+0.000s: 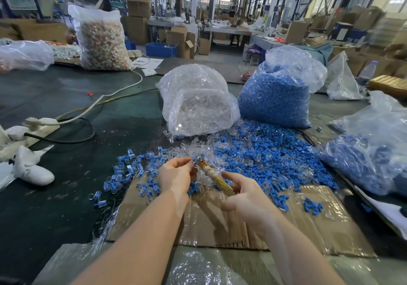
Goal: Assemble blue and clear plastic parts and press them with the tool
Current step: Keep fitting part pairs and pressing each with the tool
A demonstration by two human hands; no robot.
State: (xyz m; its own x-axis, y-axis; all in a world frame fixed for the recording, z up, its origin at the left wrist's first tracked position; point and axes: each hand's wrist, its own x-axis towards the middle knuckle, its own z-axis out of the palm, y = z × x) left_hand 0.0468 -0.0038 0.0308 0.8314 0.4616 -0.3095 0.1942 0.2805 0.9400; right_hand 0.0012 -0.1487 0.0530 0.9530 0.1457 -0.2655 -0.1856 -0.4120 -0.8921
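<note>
Two hands meet at frame centre. Left hand (176, 174) pinches a small blue-and-clear part (193, 159), fingers curled on it. Right hand (244, 194) grips the tool (214, 177), a worn yellowish cylinder; its long axis runs lower right to upper left, metal tip touching the part. Loose blue parts (264, 152) lie beyond on the tabletop (66, 163): hard, glossy.

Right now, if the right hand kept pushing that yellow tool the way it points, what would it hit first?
The right hand aims the tool up-left, and its tip sits by the left hand fingertips, so probably the small part pinched there; depth is unclear.
</note>
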